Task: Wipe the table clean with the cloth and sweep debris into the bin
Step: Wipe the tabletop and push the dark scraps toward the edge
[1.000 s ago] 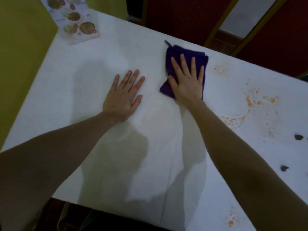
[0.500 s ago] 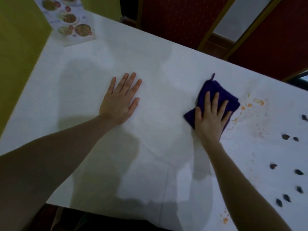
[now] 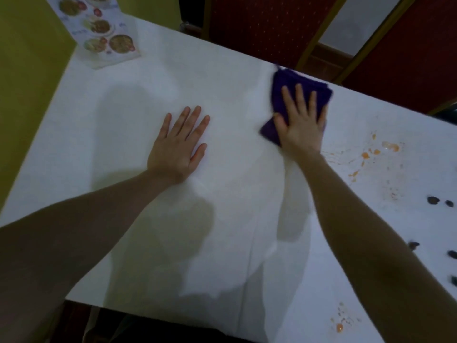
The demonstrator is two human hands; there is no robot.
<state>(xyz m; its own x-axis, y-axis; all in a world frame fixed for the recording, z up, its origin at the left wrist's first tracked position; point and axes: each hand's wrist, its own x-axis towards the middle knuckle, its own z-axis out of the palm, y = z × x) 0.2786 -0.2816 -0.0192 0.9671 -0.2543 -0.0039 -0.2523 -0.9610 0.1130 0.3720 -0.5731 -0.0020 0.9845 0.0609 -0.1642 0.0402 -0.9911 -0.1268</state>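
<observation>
The right hand (image 3: 300, 127) lies flat with fingers spread on the purple cloth (image 3: 294, 87), pressing it to the white bench (image 3: 222, 78) near the far edge. The left hand (image 3: 176, 147) rests palm down, fingers apart, on bare bench well to the left. Orange smears (image 3: 371, 154) and dark crumbs (image 3: 433, 200) lie to the right of the cloth, and a menu card (image 3: 103, 35) sits at the far left corner.

Right hand (image 3: 300, 127) flat on purple cloth (image 3: 294, 95), fingers spread, near far edge of white table (image 3: 235, 256). Cloth looks blurry. Left hand (image 3: 176, 149) flat on bare table, well apart from cloth. Orange stains (image 3: 371, 154) just right of cloth. Small dark bits (image 3: 433, 200) farther right, maybe crumbs. Picture menu (image 3: 103, 33) at far left corner.
</observation>
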